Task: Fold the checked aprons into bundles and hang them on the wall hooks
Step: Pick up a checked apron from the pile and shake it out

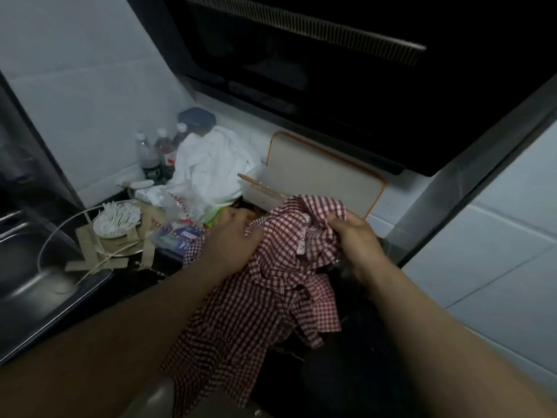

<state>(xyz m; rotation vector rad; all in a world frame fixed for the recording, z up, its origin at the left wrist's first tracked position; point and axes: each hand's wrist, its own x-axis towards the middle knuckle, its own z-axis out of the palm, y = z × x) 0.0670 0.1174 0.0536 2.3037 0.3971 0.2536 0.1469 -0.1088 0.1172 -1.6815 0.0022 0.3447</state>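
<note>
A red-and-white checked apron (265, 297) hangs crumpled in front of me over the dark counter, its lower part trailing down toward the bottom of the view. My right hand (355, 236) grips a bunched upper part of the cloth, near a small pink label. My left hand (232, 239) lies on the cloth's upper left edge with its fingers curled into the fabric. No wall hooks show in this view.
A steel sink (36, 267) sits at the left. Behind the apron are a white plastic bag (211, 164), bottles (153, 155), a dish of cotton swabs (117, 218) and an orange-edged cutting board (325, 173) against the wall. A black range hood (346, 70) hangs overhead.
</note>
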